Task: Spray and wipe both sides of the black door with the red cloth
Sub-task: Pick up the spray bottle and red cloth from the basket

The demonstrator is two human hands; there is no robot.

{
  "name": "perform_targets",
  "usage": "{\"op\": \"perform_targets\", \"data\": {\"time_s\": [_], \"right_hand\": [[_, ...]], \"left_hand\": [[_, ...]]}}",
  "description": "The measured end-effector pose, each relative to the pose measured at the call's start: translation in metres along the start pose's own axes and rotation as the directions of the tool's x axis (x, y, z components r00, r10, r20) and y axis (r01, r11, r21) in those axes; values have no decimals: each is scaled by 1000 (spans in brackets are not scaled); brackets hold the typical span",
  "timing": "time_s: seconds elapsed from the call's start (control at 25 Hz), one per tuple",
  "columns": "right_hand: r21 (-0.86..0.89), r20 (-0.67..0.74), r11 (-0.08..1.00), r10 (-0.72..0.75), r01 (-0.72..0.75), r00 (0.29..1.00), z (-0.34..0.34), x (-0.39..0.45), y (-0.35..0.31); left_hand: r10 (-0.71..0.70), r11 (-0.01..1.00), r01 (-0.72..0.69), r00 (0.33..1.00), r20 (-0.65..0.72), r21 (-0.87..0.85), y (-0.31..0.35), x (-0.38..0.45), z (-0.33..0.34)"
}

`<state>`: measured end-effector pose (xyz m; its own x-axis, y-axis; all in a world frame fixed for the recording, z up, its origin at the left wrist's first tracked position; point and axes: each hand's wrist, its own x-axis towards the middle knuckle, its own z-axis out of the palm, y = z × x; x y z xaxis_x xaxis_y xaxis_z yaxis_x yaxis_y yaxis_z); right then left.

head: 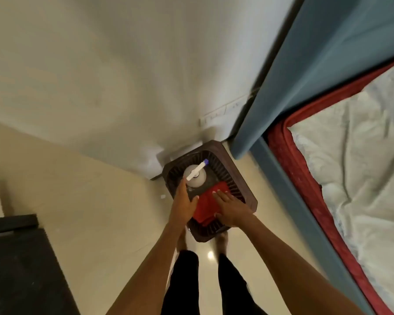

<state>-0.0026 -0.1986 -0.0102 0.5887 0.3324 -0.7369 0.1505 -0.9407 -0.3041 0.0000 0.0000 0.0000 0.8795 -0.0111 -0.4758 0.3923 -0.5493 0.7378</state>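
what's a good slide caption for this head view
Both hands reach into a dark basket holding a red cloth and white spray bottle.

Scene: a person stands over a dark slatted stool point(248, 196) set on a cream tiled floor point(89, 189) by a white wall point(100, 64).
Stool top: a white spray bottle point(195, 176) beside a folded red cloth point(206, 208).
Left hand point(184, 203): open next to the bottle, thumb at the cloth's edge.
Right hand point(231, 206): flat on the cloth, fingers straight.
Right of frame: a bed point(350, 155) with a blue frame, red mattress and pale sheet.
Lower left: a black surface point(21, 269).
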Motion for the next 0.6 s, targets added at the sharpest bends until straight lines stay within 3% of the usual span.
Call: {"op": "perform_targets", "data": {"time_s": [0.08,0.16,0.32,0.48,0.6], "right_hand": [[-41,40,999,21,-20,999,11,23,0],[-103,52,994,51,-45,997,23,45,0],[-194,-33,979,61,-66,998,32,81,8],[-312,-174,946,34,-88,984,33,94,0],[-310,-168,944,59,-110,984,39,92,-6]], "left_hand": [[12,999,-11,999,35,-43,-13,30,2],[-65,995,72,993,103,-66,-23,58,5],[-168,983,172,983,69,-62,-30,88,15],[-25,996,29,998,55,-78,-40,102,14],[70,997,-66,995,78,-49,-36,111,13]]}}
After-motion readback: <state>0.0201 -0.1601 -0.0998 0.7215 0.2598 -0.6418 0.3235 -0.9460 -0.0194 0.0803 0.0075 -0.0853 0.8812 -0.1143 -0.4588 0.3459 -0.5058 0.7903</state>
